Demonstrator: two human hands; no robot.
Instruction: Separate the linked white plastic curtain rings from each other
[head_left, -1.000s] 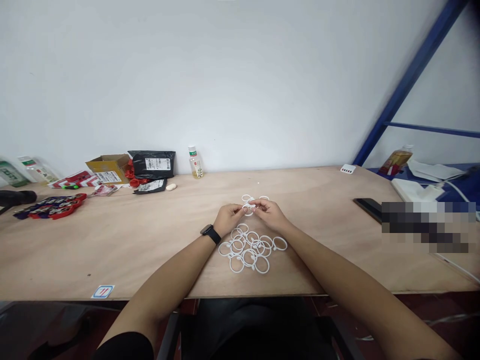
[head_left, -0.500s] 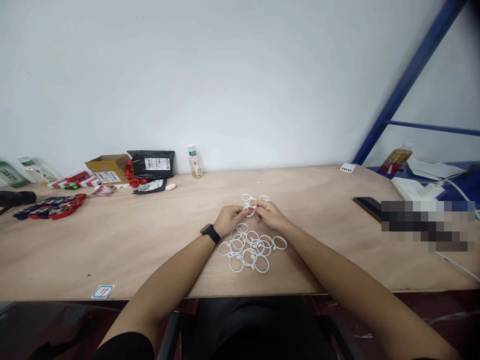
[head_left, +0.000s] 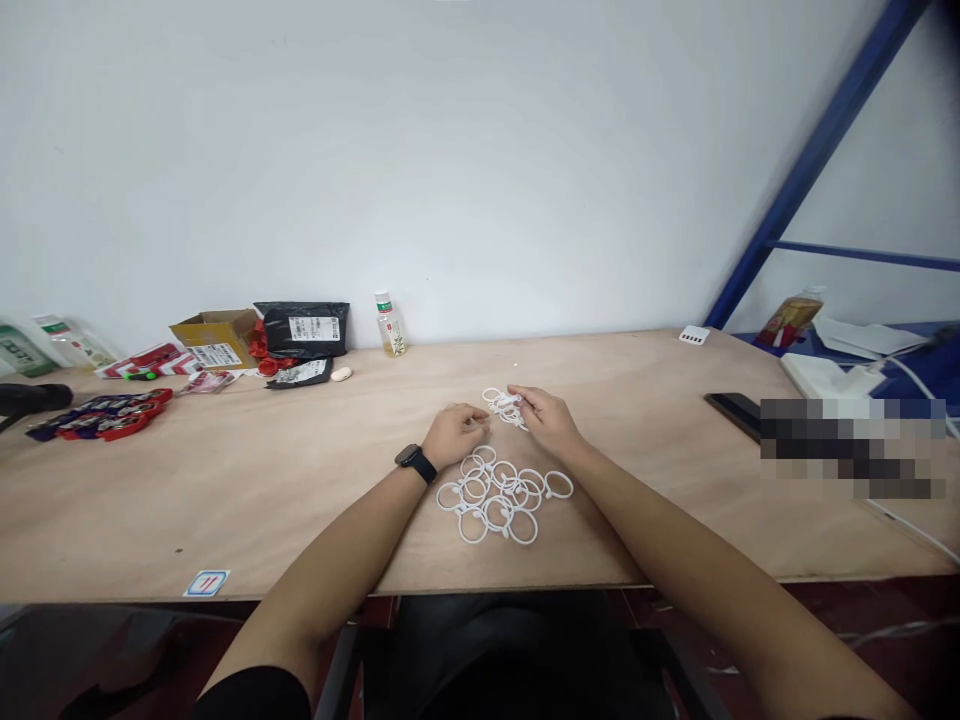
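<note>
Right hand (head_left: 551, 422) grip clamped on white ring (head_left: 513, 400), left hand (head_left: 450, 437) grip can't tell; ring pile (head_left: 519, 489) close, presumably for reach.

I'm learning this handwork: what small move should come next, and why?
Probably the right hand should release its white plastic ring among the far rings: it appears pinched right by them, and no ring shows in the left hand.
</note>
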